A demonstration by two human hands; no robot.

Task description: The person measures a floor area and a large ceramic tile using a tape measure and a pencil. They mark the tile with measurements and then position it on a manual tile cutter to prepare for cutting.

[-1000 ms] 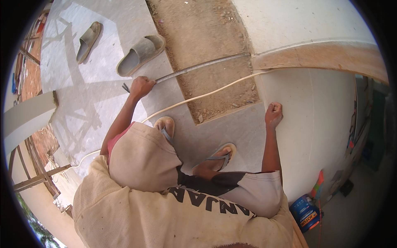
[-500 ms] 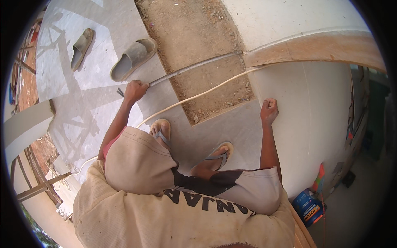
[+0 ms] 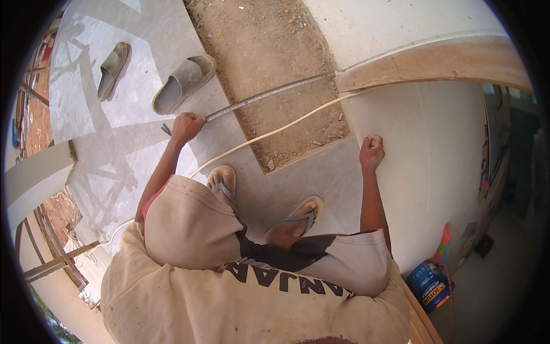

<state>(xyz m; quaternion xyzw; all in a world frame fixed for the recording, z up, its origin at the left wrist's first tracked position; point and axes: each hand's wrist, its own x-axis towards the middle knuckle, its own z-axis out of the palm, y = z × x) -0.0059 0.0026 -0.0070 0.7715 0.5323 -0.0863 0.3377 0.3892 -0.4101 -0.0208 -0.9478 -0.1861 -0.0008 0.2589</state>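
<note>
My left hand is closed around a grey ribbed conduit near its left end. Short dark wire ends stick out on the far side of my fist. From there the conduit runs right across a strip of bare soil to the base of the white wall. My right hand is curled closed in front of a pale smooth surface; whatever its fingers may hold is hidden. A cream cable crosses the soil below the conduit and passes by my left knee.
Two grey slip-on sandals lie on the concrete floor beyond my left hand. My feet, in flip-flops, rest beside the soil strip. A brown wooden beam edges the wall at right. A blue paint bucket stands lower right.
</note>
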